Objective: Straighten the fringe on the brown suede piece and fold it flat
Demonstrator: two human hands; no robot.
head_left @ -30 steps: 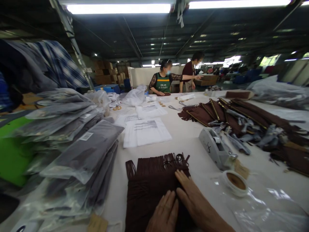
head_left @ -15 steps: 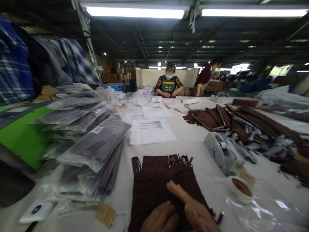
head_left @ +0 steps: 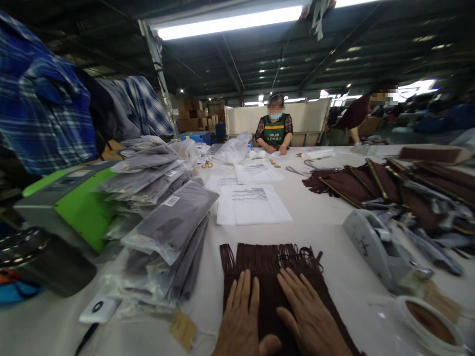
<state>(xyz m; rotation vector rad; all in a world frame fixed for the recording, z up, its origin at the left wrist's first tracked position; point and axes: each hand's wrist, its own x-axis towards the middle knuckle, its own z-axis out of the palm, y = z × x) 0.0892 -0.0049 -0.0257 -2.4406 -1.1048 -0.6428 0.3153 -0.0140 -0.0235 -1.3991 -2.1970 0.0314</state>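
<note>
A dark brown fringed bag (head_left: 267,287) lies flat on the white table in front of me, its fringe spread at the far end. My left hand (head_left: 241,316) rests on its left side, palm down with fingers stretched forward. On the right side lies my right hand (head_left: 308,314), also flat, fingers a little apart and thumb pointing inward. Neither hand grips anything. Beside the bag's lower left is a brown card tag (head_left: 183,330) with a white string.
Plastic-bagged grey goods (head_left: 170,217) are piled on the left. A tape dispenser (head_left: 374,252), a tape roll (head_left: 430,324) and a heap of brown zipped bags (head_left: 374,183) are on the right. Printed white plastic bags (head_left: 252,205) lie ahead. A co-worker (head_left: 275,129) is across the table.
Both hands have moved forward and flattened onto the bag; before, the left was curled and the right tilted on edge. The view has turned left. The co-worker's hands have shifted.
</note>
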